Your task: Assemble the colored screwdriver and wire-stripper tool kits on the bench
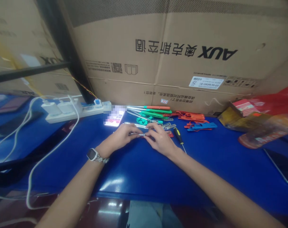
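My left hand (120, 136), with a watch (92, 154) on its wrist, pinches one end of a small, thin, pale piece (141, 135). On the other end close the thumb and fingertips of my right hand (161, 139). The piece is too small to tell its kind, and the fingers partly cover it. Just beyond my hands lie several long tools with green handles (155, 114) and one with an orange handle (158, 107). To the right of my right hand rests a yellow-and-black screwdriver (178, 135), its shaft pointing towards me.
A lit phone (114, 116) lies left of the tools. Further left are a white power strip (63, 116) and a loose white cable (51, 152). Orange pieces (190, 115) and a blue piece (202, 126) lie right. A large cardboard box (163, 69) stands behind the blue tabletop (205, 164).
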A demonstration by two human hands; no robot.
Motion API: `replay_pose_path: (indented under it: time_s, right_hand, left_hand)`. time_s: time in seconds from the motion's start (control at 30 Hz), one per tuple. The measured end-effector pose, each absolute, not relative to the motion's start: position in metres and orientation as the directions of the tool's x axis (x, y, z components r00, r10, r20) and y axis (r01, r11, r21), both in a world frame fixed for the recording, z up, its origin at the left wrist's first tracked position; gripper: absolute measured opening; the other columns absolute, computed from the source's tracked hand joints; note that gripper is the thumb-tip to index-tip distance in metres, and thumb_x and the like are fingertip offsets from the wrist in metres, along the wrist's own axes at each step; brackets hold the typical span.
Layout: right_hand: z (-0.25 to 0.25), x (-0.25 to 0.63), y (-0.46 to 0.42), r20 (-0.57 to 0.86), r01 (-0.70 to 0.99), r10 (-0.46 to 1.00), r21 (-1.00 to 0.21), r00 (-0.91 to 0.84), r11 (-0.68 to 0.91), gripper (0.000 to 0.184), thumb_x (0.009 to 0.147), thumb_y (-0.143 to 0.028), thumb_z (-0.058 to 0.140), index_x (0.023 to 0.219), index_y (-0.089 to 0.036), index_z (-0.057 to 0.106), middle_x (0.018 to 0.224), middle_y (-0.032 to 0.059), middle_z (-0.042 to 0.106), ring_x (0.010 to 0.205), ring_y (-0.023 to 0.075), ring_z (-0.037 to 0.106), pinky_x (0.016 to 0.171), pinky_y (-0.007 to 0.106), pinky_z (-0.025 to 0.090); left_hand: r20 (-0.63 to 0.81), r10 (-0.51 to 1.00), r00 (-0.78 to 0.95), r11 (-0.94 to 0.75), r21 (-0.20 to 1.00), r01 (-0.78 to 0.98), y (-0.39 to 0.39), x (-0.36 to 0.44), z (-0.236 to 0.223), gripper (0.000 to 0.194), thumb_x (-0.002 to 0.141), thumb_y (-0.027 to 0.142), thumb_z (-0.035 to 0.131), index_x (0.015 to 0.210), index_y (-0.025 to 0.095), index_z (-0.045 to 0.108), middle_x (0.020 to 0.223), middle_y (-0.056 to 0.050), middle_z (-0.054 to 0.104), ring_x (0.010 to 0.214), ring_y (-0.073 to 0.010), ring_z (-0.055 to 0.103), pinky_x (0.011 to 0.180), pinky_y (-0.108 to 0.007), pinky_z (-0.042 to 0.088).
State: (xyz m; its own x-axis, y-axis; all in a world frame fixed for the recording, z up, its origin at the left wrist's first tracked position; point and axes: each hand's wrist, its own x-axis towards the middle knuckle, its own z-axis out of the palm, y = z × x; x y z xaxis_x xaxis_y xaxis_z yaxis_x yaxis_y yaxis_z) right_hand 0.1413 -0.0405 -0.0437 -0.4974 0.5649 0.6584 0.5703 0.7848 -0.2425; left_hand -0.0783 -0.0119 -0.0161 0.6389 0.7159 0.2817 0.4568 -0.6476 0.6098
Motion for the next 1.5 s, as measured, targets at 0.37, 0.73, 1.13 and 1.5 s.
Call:
replay_pose_path:
  time_s: [0.37,0.73,1.13,1.5]
  right_hand:
    - [-0.036,0.152,-0.036,0.547,0.617,0.605,-0.191,-0.579,0.764,0.016,0.096,-0.029,0.06,0.094,-0.02,0.072,0.095,0.0056,0.071,0.095,0.0207,0.058,0.084,0.039,0.04]
    - [-0.033,0.145,-0.032,0.51,0.594,0.614,-0.227,-0.602,0.772,0.01,0.09,-0.019,0.066,0.084,-0.019,0.073,0.08,0.0046,0.066,0.086,0.0212,0.054,0.082,0.038,0.04]
    - [-0.034,0.143,-0.033,0.504,0.606,0.66,-0.296,-0.557,0.738,0.01,0.086,-0.013,0.066,0.08,-0.02,0.068,0.083,0.0028,0.067,0.088,0.0213,0.055,0.086,0.04,0.038]
    - [-0.038,0.144,-0.038,0.467,0.534,0.762,-0.544,-0.448,0.647,0.013,0.082,-0.017,0.071,0.094,-0.021,0.068,0.088,0.003,0.068,0.09,0.021,0.058,0.084,0.038,0.046]
  left_hand:
    - [0.294,0.72,0.629,-0.638,0.637,0.433,-0.014,-0.077,-0.015,0.015,0.089,0.019,0.065,0.099,0.019,0.076,0.09,-0.006,0.068,0.082,-0.017,0.064,0.079,-0.031,0.05]
    - [0.276,0.697,0.662,-0.664,0.596,0.451,-0.011,-0.077,-0.017,0.015,0.088,0.02,0.064,0.096,0.019,0.077,0.09,-0.007,0.069,0.082,-0.0179,0.064,0.078,-0.032,0.051]
    - [0.209,0.814,0.542,-0.575,0.416,0.704,-0.033,-0.054,-0.014,0.019,0.091,0.035,0.054,0.082,0.02,0.06,0.073,-0.002,0.066,0.065,-0.0191,0.06,0.06,-0.029,0.041]
    - [0.172,0.791,0.587,-0.602,0.386,0.699,-0.033,-0.057,-0.018,0.016,0.095,0.032,0.048,0.09,0.02,0.058,0.084,-0.005,0.064,0.072,-0.0205,0.061,0.065,-0.031,0.041]
